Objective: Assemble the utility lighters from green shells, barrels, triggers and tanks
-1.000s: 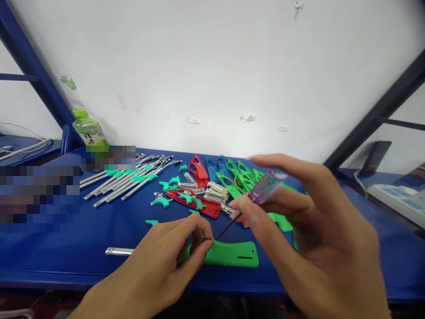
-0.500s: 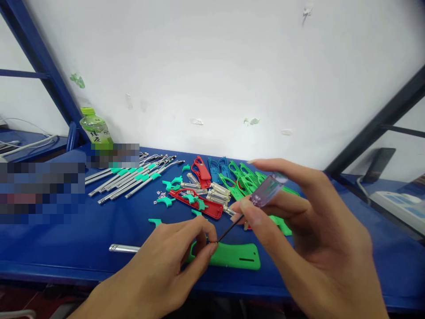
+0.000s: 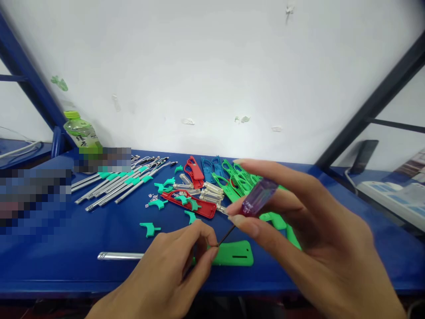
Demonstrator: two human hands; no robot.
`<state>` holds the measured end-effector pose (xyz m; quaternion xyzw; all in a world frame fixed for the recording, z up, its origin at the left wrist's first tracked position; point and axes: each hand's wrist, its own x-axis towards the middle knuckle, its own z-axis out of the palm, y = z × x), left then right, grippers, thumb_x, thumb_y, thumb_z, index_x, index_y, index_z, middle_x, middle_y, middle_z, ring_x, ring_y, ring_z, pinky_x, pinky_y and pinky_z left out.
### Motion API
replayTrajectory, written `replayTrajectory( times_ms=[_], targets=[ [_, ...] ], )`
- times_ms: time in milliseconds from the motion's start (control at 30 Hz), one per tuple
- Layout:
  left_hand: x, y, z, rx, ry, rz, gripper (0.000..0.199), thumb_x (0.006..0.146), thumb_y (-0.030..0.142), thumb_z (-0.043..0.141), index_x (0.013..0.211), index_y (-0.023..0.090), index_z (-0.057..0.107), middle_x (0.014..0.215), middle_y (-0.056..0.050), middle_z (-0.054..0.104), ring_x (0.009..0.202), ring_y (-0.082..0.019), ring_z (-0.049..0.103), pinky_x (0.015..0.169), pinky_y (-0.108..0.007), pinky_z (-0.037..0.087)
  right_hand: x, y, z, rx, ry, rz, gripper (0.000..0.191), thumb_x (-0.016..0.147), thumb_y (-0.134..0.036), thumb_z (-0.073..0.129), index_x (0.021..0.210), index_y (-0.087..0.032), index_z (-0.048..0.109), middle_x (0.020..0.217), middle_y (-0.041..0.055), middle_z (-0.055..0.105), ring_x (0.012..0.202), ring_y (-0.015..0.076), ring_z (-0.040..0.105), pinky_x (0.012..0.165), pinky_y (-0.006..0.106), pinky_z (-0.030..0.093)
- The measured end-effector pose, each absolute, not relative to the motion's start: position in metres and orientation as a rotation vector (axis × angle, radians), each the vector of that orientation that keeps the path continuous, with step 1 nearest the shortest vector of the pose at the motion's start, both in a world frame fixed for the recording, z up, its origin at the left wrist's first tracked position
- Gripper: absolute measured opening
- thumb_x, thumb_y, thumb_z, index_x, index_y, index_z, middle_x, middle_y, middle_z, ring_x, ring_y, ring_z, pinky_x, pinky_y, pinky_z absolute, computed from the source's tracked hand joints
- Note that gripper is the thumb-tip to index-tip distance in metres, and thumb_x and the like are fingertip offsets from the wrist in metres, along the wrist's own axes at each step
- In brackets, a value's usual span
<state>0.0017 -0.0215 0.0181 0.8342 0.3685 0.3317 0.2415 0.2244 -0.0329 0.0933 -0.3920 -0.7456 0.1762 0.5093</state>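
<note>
My right hand [image 3: 299, 235] pinches the clear purple handle of a screwdriver [image 3: 258, 197] between thumb and fingers. Its thin dark shaft slants down left to my left hand's fingertips. My left hand [image 3: 179, 261] is closed, thumb and forefinger together at the screwdriver's tip, over a green plastic part [image 3: 234, 254] lying near the table's front edge. What the fingertips hold there is too small to make out. From beneath my left hand a silver metal tube [image 3: 119, 256] sticks out to the left. A teal clip [image 3: 150, 229] lies just above this tube.
Silver tubes with wires [image 3: 122, 184] lie at the left, beside a green-capped bottle [image 3: 83, 133]. Mid-table are a red casing [image 3: 206, 208], teal clips, clear parts [image 3: 212, 192], blue casings [image 3: 212, 168] and green casings [image 3: 237, 181]. A white device [image 3: 381, 195] stands right. Pixelated patches hide the left.
The view has shifted slightly, moving most things left in the picture. The purple handle has turned a little in my right hand. My left hand stays at the screwdriver's tip.
</note>
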Motion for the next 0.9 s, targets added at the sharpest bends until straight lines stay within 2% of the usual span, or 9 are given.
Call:
replayTrajectory(
  times_ms=[100, 167, 300, 467, 633, 800, 900],
  targets=[
    [0.014, -0.017, 0.015, 2.356, 0.984, 0.876, 0.010, 0.113, 0.024, 0.053, 0.107, 0.032, 0.054, 0.082, 0.010, 0.068, 0.062, -0.012, 0.061, 0.056, -0.026, 0.040, 0.240, -0.041, 0.099, -1.031, -1.805, 0.262, 0.036, 0.105, -0.038, 0.078, 0.138, -0.053, 0.076, 0.119, -0.0079, 0.087, 0.094, 0.0200, 0.085, 0.080, 0.029, 0.072],
    [0.026, -0.012, 0.014, 2.407, 0.937, 0.835, 0.008, 0.112, 0.024, 0.053, 0.108, 0.031, 0.054, 0.086, 0.009, 0.070, 0.061, -0.012, 0.061, 0.054, -0.028, 0.037, 0.252, -0.046, 0.102, -1.080, -1.787, 0.142, 0.027, 0.106, -0.042, 0.078, 0.130, -0.054, 0.081, 0.111, -0.0088, 0.088, 0.085, 0.0195, 0.084, 0.079, 0.030, 0.072],
    [0.050, -0.007, 0.012, 2.481, 0.931, 0.732, 0.011, 0.111, 0.018, 0.053, 0.108, 0.028, 0.054, 0.092, 0.007, 0.071, 0.066, -0.015, 0.065, 0.061, -0.030, 0.039, 0.272, -0.051, 0.105, -1.231, -1.819, 0.041, 0.026, 0.101, -0.033, 0.082, 0.120, -0.051, 0.085, 0.101, -0.0120, 0.088, 0.076, 0.0167, 0.082, 0.081, 0.027, 0.070],
    [0.066, -0.004, 0.007, 2.726, 0.928, 0.644, 0.012, 0.112, 0.017, 0.053, 0.106, 0.027, 0.054, 0.098, 0.003, 0.069, 0.078, -0.020, 0.071, 0.061, -0.033, 0.038, 0.280, -0.041, 0.108, -1.284, -1.905, 0.177, 0.017, 0.100, -0.029, 0.078, 0.111, -0.039, 0.087, 0.101, -0.0099, 0.089, 0.080, 0.0175, 0.085, 0.065, 0.022, 0.064],
    [0.071, 0.002, 0.005, 2.876, 0.941, 0.702, 0.013, 0.112, 0.017, 0.053, 0.103, 0.026, 0.057, 0.094, 0.002, 0.069, 0.077, -0.022, 0.073, 0.057, -0.034, 0.038, 0.280, -0.033, 0.106, -1.294, -1.909, 0.256, 0.017, 0.103, -0.028, 0.075, 0.111, -0.036, 0.088, 0.106, -0.0102, 0.089, 0.092, 0.0167, 0.086, 0.071, 0.022, 0.062],
    [0.068, 0.006, 0.004, 2.900, 0.939, 0.761, 0.018, 0.117, 0.022, 0.043, 0.106, 0.027, 0.057, 0.093, 0.002, 0.068, 0.072, -0.020, 0.072, 0.057, -0.033, 0.043, 0.281, -0.032, 0.102, -1.262, -1.886, 0.215, 0.018, 0.103, -0.024, 0.076, 0.114, -0.033, 0.087, 0.100, -0.0113, 0.088, 0.086, 0.0122, 0.082, 0.079, 0.022, 0.059],
    [0.064, 0.007, 0.003, 2.887, 0.934, 0.778, 0.018, 0.119, 0.025, 0.041, 0.110, 0.028, 0.056, 0.094, 0.003, 0.067, 0.073, -0.020, 0.071, 0.059, -0.033, 0.044, 0.281, -0.032, 0.102, -1.249, -1.890, 0.204, 0.016, 0.104, -0.023, 0.075, 0.112, -0.032, 0.086, 0.102, -0.0116, 0.088, 0.088, 0.0113, 0.082, 0.079, 0.022, 0.057]
  ],
)
